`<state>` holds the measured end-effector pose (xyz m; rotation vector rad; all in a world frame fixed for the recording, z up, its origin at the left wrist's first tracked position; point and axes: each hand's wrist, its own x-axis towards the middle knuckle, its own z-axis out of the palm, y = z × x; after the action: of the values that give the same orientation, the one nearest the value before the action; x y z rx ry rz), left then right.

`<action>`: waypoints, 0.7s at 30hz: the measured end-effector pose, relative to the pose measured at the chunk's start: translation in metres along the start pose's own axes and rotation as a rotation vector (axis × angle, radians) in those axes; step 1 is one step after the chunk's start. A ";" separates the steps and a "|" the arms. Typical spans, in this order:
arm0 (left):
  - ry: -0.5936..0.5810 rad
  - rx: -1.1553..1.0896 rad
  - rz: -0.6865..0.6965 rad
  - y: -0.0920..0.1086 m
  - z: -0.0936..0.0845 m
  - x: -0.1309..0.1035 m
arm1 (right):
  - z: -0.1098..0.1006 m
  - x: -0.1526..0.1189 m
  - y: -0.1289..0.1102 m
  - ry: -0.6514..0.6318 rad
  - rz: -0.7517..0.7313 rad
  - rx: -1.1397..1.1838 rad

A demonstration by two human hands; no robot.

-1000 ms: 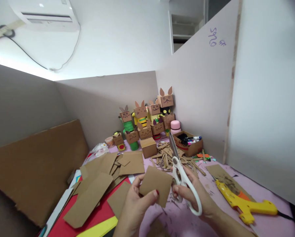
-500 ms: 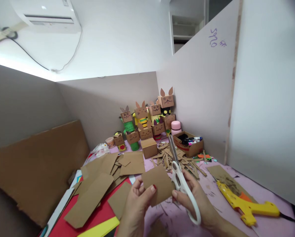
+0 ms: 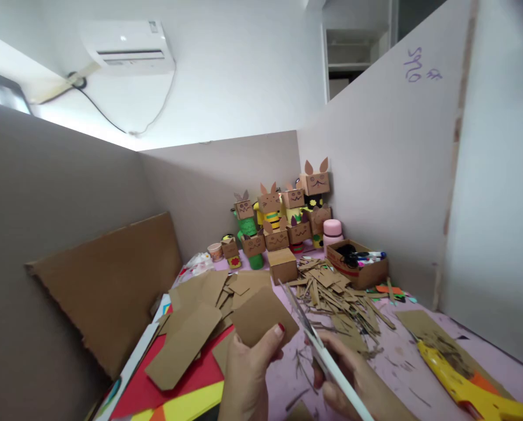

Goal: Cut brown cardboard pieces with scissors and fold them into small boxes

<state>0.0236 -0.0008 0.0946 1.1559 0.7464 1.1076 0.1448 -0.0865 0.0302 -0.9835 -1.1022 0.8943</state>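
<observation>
My left hand (image 3: 255,362) grips a square brown cardboard piece (image 3: 263,318) near its lower edge, thumb on top. Held in my right hand (image 3: 346,374) is a pair of white-handled scissors (image 3: 316,345), blades pointing up and away. The blades are just right of the cardboard and appear apart from it. Parts of my right fingers are hidden behind the handle. Beyond my hands lies a heap of thin cardboard strips (image 3: 331,292). Larger flat cardboard sheets (image 3: 184,345) lie to the left of my left hand.
Several cardboard animal figures (image 3: 270,204) stand at the back, with a plain cardboard box (image 3: 283,266) before them. A pink flask (image 3: 332,231) and a box of markers (image 3: 366,273) are behind the strips. A yellow glue gun (image 3: 458,383) lies at right.
The cardboard piece has turned and moved up-left, away from the scissors. The scissors have turned edge-on in my right hand. The whole view has shifted, with the background now further right.
</observation>
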 end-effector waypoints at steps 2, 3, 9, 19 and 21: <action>0.023 -0.010 0.015 0.004 -0.004 0.002 | 0.004 -0.002 0.002 -0.044 0.060 -0.018; 0.030 -0.013 0.016 0.005 -0.007 0.004 | 0.006 -0.003 0.003 -0.052 0.086 -0.018; 0.034 -0.022 -0.010 0.008 -0.016 0.007 | 0.009 -0.005 0.011 -0.051 0.074 -0.018; 0.008 -0.034 -0.077 0.010 -0.008 0.001 | 0.004 -0.002 0.003 -0.142 0.073 -0.077; 0.009 -0.037 -0.076 0.011 -0.005 -0.001 | 0.005 -0.002 0.009 -0.107 0.048 -0.066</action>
<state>0.0152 0.0001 0.1035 1.0835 0.7676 1.0595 0.1392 -0.0849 0.0222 -1.0301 -1.2091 0.9636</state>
